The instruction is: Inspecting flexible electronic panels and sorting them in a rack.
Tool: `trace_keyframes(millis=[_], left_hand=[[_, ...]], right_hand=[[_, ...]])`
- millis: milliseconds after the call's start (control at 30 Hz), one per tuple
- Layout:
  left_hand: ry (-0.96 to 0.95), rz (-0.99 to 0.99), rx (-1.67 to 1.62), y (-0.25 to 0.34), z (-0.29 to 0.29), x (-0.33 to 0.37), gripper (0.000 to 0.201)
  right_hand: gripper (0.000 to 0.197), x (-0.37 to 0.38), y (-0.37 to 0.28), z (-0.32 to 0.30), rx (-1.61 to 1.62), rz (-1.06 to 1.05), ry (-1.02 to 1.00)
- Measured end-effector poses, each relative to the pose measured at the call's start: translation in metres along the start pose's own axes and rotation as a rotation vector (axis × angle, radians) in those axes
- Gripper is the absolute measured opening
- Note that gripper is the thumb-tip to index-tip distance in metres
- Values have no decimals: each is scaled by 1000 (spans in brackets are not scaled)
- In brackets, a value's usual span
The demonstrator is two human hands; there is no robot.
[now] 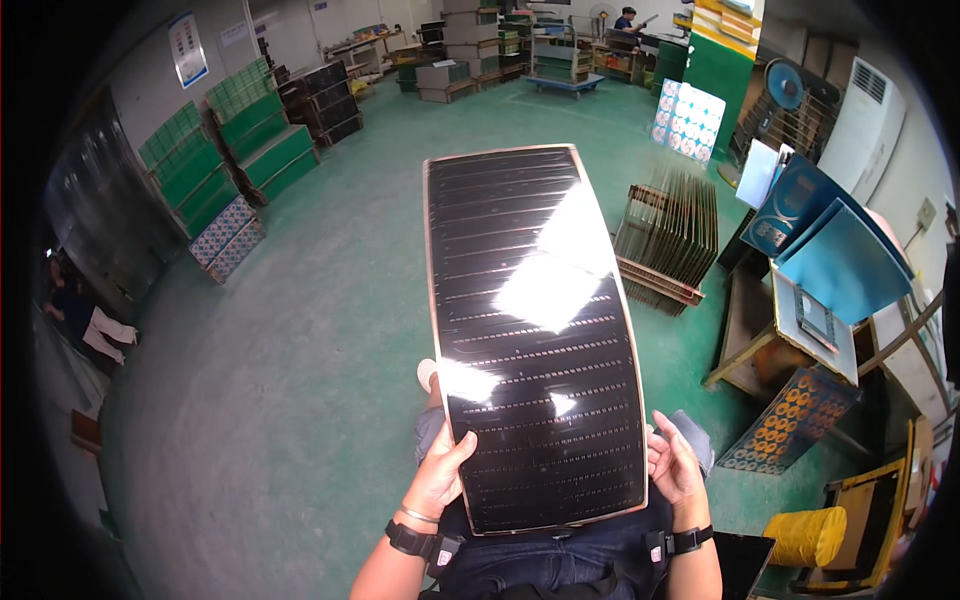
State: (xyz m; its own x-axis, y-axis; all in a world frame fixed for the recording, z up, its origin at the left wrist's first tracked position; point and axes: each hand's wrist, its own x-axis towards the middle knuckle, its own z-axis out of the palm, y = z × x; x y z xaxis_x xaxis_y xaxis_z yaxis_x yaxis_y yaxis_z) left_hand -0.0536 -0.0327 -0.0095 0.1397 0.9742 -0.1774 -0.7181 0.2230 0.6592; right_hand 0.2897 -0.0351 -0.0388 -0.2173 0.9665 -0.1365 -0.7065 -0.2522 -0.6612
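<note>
A long black glossy panel (535, 400) with a pale thin border and crosswise rows of small marks stands tilted in front of me, its lower end over my lap. Bright white reflections cover part of its surface. My left hand (440, 475) grips its left edge near the bottom, thumb on the face and the other fingers hidden behind. At the opposite edge is my right hand (678, 462), palm turned up and fingers loosely bent and apart. Its fingertips are beside the border; whether they press on it I cannot tell.
Right of the panel stands a rack of thin upright sheets (665, 235). Farther right are a table with blue boards (840, 260), an orange-patterned sheet (790, 420) and a yellow roll (805, 537). Green-and-grey stacks (255, 130) line the left wall. A person (625, 22) is at the back.
</note>
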Motion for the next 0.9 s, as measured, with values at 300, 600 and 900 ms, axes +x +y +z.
trace_keyframes(millis=[300, 600, 900], left_hand=[[-122, 12, 395, -17, -5, 25, 39], [-117, -69, -164, 21, -6, 3, 67], [46, 2, -148, -42, -3, 21, 39]], right_hand=[[43, 35, 7, 26, -127, -84, 44], [42, 37, 4, 18, 131, -291, 151], [31, 27, 20, -6, -30, -113, -114]])
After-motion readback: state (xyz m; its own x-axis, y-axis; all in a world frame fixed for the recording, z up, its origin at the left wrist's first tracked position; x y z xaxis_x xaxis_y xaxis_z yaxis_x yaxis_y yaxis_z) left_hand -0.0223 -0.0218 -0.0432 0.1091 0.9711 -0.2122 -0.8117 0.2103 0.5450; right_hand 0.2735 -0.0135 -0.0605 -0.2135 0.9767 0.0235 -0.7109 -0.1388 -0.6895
